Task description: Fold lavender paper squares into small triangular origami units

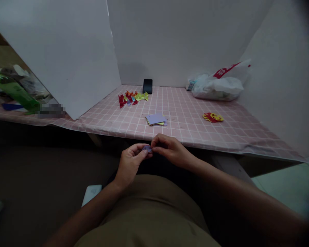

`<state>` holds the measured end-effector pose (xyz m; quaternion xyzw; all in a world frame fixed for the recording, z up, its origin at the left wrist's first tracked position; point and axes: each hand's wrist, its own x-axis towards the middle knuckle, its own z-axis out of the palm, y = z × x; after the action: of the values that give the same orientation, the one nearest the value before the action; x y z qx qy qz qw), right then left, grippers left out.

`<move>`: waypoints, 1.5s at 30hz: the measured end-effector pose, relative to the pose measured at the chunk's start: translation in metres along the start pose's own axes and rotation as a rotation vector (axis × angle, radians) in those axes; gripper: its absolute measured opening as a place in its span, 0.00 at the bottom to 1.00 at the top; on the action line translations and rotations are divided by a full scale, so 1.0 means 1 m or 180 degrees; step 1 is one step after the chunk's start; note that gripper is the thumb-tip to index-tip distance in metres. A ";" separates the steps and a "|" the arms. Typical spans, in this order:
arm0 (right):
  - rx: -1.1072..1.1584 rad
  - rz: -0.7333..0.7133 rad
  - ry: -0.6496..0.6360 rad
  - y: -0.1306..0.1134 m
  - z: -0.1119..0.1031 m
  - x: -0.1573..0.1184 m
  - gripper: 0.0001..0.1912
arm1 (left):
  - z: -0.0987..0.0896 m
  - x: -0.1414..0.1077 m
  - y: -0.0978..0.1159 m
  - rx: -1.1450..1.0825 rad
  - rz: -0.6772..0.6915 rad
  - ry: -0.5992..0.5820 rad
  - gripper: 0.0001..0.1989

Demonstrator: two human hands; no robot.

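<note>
Just in front of the table's near edge, my left hand (132, 158) pinches a small folded piece of purple paper (147, 148) between thumb and fingers. My right hand (171, 151) closes its thumb and forefinger on the same paper from the right side. The paper's exact shape is partly hidden by my fingers. Beyond my hands, a stack of paper squares (156, 119) lies on the table with a purple sheet on top and yellow showing beneath. Farther back and left sits a cluster of small folded paper pieces (132, 97) in red, orange, yellow and blue.
The pink checked tablecloth (180, 109) covers the table between white panels (92, 61). A black phone (147, 86) leans at the back. To the right are red and yellow cut-outs (213, 117) and a white plastic bag (218, 87). A green bottle (15, 92) lies far left.
</note>
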<state>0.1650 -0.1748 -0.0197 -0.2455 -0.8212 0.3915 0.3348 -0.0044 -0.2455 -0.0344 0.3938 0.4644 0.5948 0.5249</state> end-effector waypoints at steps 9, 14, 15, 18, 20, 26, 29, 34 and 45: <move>-0.0702 -0.0426 0.0168 -0.006 0.007 -0.001 0.07 | 0.000 0.000 0.000 0.0203 0.0131 -0.0121 0.11; -0.1161 -0.0613 0.0078 -0.007 0.008 -0.002 0.09 | 0.001 0.000 0.001 0.0292 0.0155 -0.0125 0.10; -0.1281 -0.0661 0.0037 -0.007 0.008 -0.002 0.10 | 0.001 0.000 0.000 0.0293 0.0157 -0.0124 0.10; -0.1616 -0.0816 -0.0044 -0.006 0.008 -0.004 0.12 | 0.001 0.000 -0.001 0.0311 0.0181 -0.0129 0.09; -0.1759 -0.0935 -0.0065 -0.005 0.010 -0.004 0.12 | 0.001 0.000 -0.001 0.0349 0.0196 -0.0121 0.09; -0.0968 -0.0650 -0.0015 -0.004 0.004 0.000 0.09 | -0.001 0.000 0.000 0.0298 0.0123 -0.0041 0.09; -0.0345 -0.0380 0.0048 -0.003 -0.005 0.003 0.04 | -0.003 0.000 0.000 0.0056 0.0014 0.0007 0.10; 0.0618 0.0259 -0.0191 -0.003 -0.009 0.003 0.01 | -0.004 0.000 0.000 -0.0133 -0.0068 -0.0025 0.09; 0.0553 0.0392 -0.0036 -0.004 0.000 0.001 0.02 | -0.003 0.001 0.001 -0.0007 0.0000 -0.0067 0.09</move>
<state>0.1642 -0.1767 -0.0159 -0.2632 -0.7693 0.4825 0.3256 -0.0078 -0.2453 -0.0345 0.3995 0.4582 0.5911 0.5301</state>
